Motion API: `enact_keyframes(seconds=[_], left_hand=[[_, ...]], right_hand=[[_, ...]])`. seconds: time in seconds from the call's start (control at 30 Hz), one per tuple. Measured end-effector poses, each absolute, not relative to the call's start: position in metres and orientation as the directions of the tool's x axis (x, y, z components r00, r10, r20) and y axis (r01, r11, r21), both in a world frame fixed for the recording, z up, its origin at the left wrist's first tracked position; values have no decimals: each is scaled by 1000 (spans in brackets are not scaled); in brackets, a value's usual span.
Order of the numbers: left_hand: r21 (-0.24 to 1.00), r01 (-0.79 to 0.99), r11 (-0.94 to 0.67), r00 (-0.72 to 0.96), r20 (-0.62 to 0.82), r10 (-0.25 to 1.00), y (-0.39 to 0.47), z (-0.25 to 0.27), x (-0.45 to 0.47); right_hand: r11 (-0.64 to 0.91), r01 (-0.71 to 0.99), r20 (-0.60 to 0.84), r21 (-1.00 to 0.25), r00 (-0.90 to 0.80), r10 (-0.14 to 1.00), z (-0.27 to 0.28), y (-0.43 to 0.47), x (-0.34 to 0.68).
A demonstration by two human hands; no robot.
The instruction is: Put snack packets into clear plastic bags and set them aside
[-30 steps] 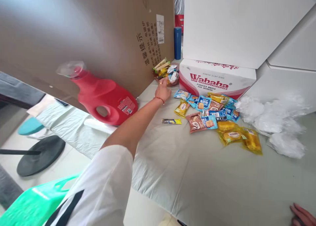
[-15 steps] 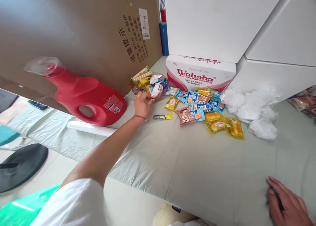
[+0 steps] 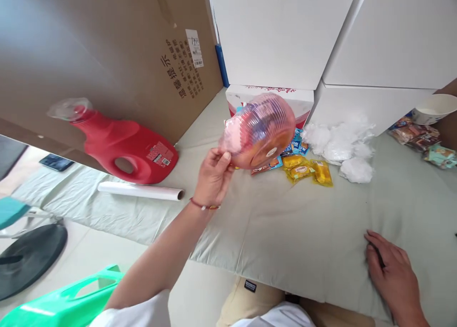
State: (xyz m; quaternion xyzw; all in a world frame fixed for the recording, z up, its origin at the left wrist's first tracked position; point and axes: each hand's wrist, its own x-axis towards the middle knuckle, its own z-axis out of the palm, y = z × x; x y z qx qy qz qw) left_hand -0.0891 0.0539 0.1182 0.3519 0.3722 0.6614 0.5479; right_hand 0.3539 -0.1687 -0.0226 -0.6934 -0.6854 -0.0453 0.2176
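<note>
My left hand (image 3: pixel 214 172) grips the lower left edge of a clear pink ribbed plastic bowl (image 3: pixel 276 141), thumb on top. The bowl is raised above the table and tilted, its round base turned towards me. Blurred colours show through its wall; I cannot make out its contents. Behind and under it lie snack packets: blue packets (image 3: pixel 296 143) and yellow packets (image 3: pixel 300 169), partly hidden by the bowl. My right hand (image 3: pixel 392 270) rests on the table, fingers stretched out and thumb apart. A dark strip lies between thumb and forefinger; shadow or object, I cannot tell.
A red detergent bottle (image 3: pixel 143 148) leans by a cardboard box (image 3: pixel 117 46). In front lies a white roll (image 3: pixel 139 190). A Wahaha carton (image 3: pixel 303 98) stands behind the packets, crumpled clear plastic (image 3: pixel 339 139) beside them. More packets (image 3: pixel 416 134) and a white tub (image 3: pixel 433 108) are at right.
My left hand has taken hold of the pink bowl at the back left, lifted it and brought it right and nearer, tilting it. My right hand stays on the table. The view has shifted.
</note>
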Motion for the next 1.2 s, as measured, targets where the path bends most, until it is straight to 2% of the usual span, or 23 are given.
enact_keyframes(seconds=[0.1, 0.2, 0.27, 0.33, 0.43, 0.5, 0.6, 0.7, 0.77, 0.83, 1.0, 1.1, 1.2], left_hand=[[757, -636, 152, -15, -209, 978, 91, 101, -56], [625, -720, 301, 101, -335, 937, 114, 80, -29], [614, -716, 333, 142, -338, 930, 119, 68, -14], [663, -669, 334, 152, -318, 936, 117, 60, -3], [724, -631, 278, 135, -251, 959, 108, 57, 7], [719, -654, 235, 127, -201, 971, 101, 59, 9], [664, -723, 190, 108, -164, 981, 91, 63, 5], [627, -766, 142, 58, -152, 987, 78, 63, -2], [627, -771, 112, 23, -149, 989, 67, 60, -8], [604, -790, 105, 11, -157, 988, 54, 54, -12], [476, -862, 174, 101, -175, 979, 19, 36, -12], [387, -857, 340, 239, -285, 928, -8, 30, 4], [320, -774, 547, 417, -393, 820, -35, 30, 36]], right_hand=[[57, 967, 395, -249, 48, 918, -22, -169, 353], [66, 966, 408, -250, 44, 912, -20, -168, 351], [67, 965, 411, -252, 43, 911, -19, -167, 349], [70, 963, 413, -262, 46, 909, -19, -166, 348], [52, 951, 397, -304, 77, 914, -19, -166, 350], [15, 935, 358, -354, 120, 926, -18, -166, 354], [-107, 875, 259, -473, 254, 932, -11, -169, 356], [-274, 756, 175, -595, 455, 873, 4, -172, 346], [-303, 688, 153, -659, 518, 842, 17, -171, 332], [-254, 649, 147, -717, 497, 855, 32, -169, 314], [-62, 546, 132, -835, 310, 942, 67, -162, 271], [12, 421, 110, -907, 209, 972, 83, -162, 252], [-4, 212, 31, -977, 161, 987, 92, -167, 237]])
